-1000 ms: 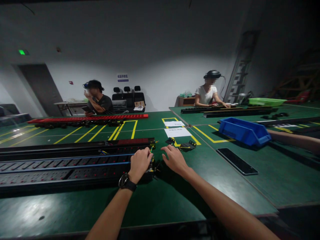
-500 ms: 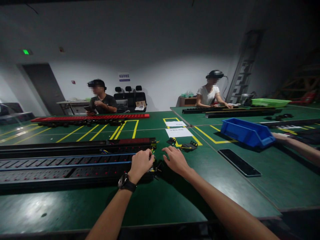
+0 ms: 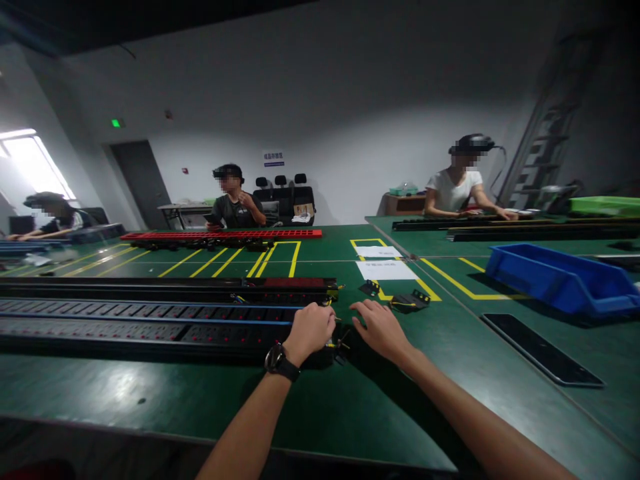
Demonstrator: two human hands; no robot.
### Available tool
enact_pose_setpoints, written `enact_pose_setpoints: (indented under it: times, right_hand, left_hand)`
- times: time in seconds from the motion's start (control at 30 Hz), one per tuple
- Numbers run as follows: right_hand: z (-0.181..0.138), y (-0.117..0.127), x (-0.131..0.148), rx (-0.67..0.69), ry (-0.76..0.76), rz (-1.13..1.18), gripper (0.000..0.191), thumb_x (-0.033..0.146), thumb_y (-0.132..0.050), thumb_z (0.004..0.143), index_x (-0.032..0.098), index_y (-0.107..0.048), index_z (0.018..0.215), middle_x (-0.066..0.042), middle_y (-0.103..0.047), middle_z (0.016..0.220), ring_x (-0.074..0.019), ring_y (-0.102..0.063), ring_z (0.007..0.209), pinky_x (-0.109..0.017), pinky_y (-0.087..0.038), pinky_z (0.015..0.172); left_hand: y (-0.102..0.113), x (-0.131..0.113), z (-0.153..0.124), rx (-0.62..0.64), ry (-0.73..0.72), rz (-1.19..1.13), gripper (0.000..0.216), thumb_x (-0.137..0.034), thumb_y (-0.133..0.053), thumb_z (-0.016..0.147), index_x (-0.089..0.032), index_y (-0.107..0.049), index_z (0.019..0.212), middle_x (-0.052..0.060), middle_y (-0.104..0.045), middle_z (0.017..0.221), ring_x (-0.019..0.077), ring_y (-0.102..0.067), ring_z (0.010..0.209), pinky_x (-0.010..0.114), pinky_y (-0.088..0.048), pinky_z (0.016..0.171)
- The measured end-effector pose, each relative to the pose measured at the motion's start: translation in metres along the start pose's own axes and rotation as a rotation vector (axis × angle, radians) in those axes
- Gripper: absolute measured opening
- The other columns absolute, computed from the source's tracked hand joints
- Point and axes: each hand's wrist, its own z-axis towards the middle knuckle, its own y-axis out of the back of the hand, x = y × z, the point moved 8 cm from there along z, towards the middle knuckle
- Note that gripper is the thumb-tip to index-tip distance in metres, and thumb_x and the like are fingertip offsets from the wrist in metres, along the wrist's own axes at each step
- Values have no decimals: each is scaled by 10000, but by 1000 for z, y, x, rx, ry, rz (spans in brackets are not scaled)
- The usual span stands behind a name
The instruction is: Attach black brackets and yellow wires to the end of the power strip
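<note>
My left hand, with a watch on its wrist, is closed at the right end of long black socket strips. Thin wires stick out at that end, close to its fingertips. What those fingers pinch is hidden. Just to the right, my right hand hovers over the green table with fingers bent and a little apart. Nothing shows in it. Beyond it lie two small black brackets, a nearer one with a yellow wire and a smaller one.
A phone and a blue bin are on the right. White paper sheets lie within yellow tape lines. A red slotted rail stretches across the far left. Several people sit around the table, one beside black rails.
My view has swung left, shifting everything rightward. A person at the far left has come into view, while a co-worker's arm by the blue bin has left it. My hands keep nearly the same pose.
</note>
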Motion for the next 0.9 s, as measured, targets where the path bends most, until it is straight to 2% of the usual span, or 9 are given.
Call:
enact_pose_setpoints:
  times: [0.17,0.33,0.4,0.6,0.73,0.9]
  right_hand:
    - [-1,0,2,51,-15,-8,258,237,-504,992,213,-648,1204,-92,-685,1124,-251,-621,1073,-338,-406,882]
    - [-1,-5,1,125,-33,-16,251,229,-527,979,211,-646,1199,-88,-702,1129,-260,-628,1082,-339,-396,883]
    - [-1,-8,1,168,-33,-23,249,227,-533,971,207,-646,1192,-91,-714,1109,-263,-640,1067,-337,-395,873]
    - [-4,-17,-7,289,-90,-28,305,254,-505,981,190,-579,1271,-112,-729,1101,-250,-697,927,-300,-394,727]
    - [-6,-22,-9,331,-92,-37,241,254,-492,986,192,-595,1195,-111,-738,1073,-253,-707,924,-289,-390,699]
    - [-6,-23,-8,337,-75,-42,227,270,-444,1015,191,-602,1156,-116,-738,1052,-255,-709,919,-298,-405,708]
  left_hand:
    - [-2,0,0,-18,-43,-44,309,-318,-416,1023,-242,-714,1051,74,-713,968,221,-668,966,318,-521,836]
    - [-2,1,1,-65,-40,-93,274,-291,-441,1009,-241,-710,1032,56,-689,1098,193,-660,989,281,-521,816]
    - [-2,1,1,-66,-32,-99,254,-285,-452,1002,-246,-698,1050,48,-691,1089,194,-664,984,282,-522,807]
    - [1,0,0,-45,-34,-142,215,-266,-459,998,-254,-651,1094,39,-727,1043,206,-679,1010,291,-516,836]
    - [3,1,-1,-46,-22,-156,208,-280,-457,1001,-250,-641,1094,47,-734,1058,211,-686,1026,294,-513,853]
    - [3,1,-1,-33,-8,-148,260,-300,-463,1002,-268,-599,1222,56,-739,1090,220,-696,1042,304,-511,864]
